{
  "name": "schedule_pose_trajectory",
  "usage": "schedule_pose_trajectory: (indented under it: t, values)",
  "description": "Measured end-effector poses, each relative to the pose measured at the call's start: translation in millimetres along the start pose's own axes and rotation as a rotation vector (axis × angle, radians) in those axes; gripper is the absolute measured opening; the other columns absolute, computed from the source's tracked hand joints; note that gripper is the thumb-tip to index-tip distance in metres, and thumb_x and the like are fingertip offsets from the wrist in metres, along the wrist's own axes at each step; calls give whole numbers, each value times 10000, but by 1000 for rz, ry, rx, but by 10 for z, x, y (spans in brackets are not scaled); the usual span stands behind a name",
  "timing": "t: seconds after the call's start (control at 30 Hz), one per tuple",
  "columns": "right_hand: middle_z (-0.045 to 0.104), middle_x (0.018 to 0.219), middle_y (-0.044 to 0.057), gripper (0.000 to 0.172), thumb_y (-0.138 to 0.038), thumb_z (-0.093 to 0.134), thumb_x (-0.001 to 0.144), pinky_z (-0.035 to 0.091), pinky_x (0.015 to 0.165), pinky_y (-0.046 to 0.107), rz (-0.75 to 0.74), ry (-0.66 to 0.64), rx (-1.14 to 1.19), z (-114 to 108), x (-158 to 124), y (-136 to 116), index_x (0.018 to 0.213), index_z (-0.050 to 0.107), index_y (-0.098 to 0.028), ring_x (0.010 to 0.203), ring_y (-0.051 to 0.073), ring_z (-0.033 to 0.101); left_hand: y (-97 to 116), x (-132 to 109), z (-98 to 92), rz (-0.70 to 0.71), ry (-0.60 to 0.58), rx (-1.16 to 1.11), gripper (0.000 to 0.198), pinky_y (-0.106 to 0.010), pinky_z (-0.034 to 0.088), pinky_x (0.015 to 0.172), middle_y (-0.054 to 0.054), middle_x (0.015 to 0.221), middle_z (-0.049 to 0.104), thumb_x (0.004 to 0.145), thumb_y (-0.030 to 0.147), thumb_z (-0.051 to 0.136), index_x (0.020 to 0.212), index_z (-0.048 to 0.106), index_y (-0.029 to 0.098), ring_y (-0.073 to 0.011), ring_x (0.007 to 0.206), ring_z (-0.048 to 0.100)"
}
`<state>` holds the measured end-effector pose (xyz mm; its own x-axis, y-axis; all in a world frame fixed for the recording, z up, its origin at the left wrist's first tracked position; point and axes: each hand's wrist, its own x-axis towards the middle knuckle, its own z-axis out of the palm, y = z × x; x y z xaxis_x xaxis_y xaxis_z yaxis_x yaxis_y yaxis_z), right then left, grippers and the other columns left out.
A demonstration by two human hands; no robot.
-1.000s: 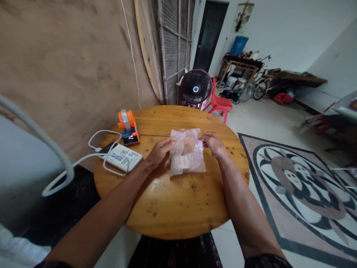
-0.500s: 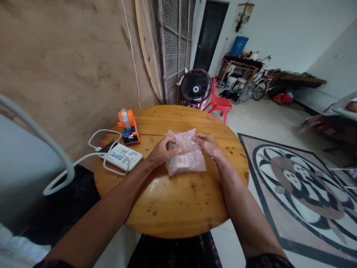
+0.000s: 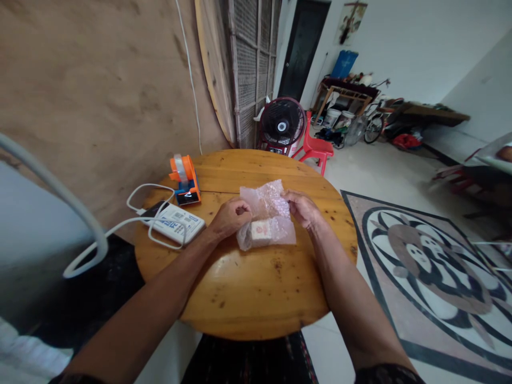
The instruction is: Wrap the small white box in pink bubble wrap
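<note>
A sheet of pinkish bubble wrap [image 3: 274, 200] lies on the round wooden table [image 3: 256, 288], its far part lifted. On its near part, partly covered by the wrap, rests a small pale box [image 3: 261, 231] with a reddish print. My right hand [image 3: 303, 208] pinches the wrap's right edge between thumb and fingers. My left hand [image 3: 233, 217] is at the wrap's left side, thumb and fingertips curled together on its edge.
An orange and blue tape dispenser [image 3: 185, 178] stands at the table's back left. Nearer lies a white power bank [image 3: 176, 224] with a looped white cable [image 3: 138, 194]. Beyond the table are a fan [image 3: 282, 125] and a red chair [image 3: 316, 145].
The far part of the bubble wrap has been spread wider and raised a little. My left fingers have closed together, and more of the box shows.
</note>
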<state>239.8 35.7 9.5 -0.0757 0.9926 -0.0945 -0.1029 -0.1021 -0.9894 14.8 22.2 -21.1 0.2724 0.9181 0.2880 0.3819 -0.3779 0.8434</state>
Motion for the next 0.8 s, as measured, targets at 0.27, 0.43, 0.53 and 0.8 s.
schedule_pose_trajectory:
  t: [0.27, 0.43, 0.53, 0.8]
  values:
    - [544, 591, -39, 297, -333, 738, 533, 382, 512, 242, 88, 108, -23, -47, 55, 41, 651, 496, -208, 526, 106, 484, 20, -2, -70, 8, 161, -81, 135, -303, 489, 777, -58, 971, 665, 679, 297, 546, 633, 595, 180, -212, 965, 605]
    - [535, 605, -49, 280, -330, 734, 539, 370, 514, 228, 66, 89, -34, -52, 62, 65, 702, 546, -200, 527, 95, 465, 62, -35, -63, 13, 140, -20, 295, -333, 504, 774, -88, 1041, 607, 717, 468, 640, 716, 605, 175, -219, 937, 587]
    - [574, 655, -46, 251, -311, 723, 562, 370, 544, 218, 21, 72, -73, -27, 58, 79, 753, 607, -199, 559, 89, 476, 50, -49, -32, 25, 84, 45, 380, -374, 505, 837, -109, 1145, 553, 658, 481, 724, 857, 623, 173, -232, 970, 573]
    - [589, 652, -47, 227, -348, 742, 579, 385, 601, 236, -31, 31, -62, 15, 19, 65, 706, 621, -204, 594, 104, 499, -7, -29, 3, 81, 89, 127, 93, -370, 475, 925, -95, 1175, 586, 723, 274, 623, 711, 624, 182, -235, 1063, 579]
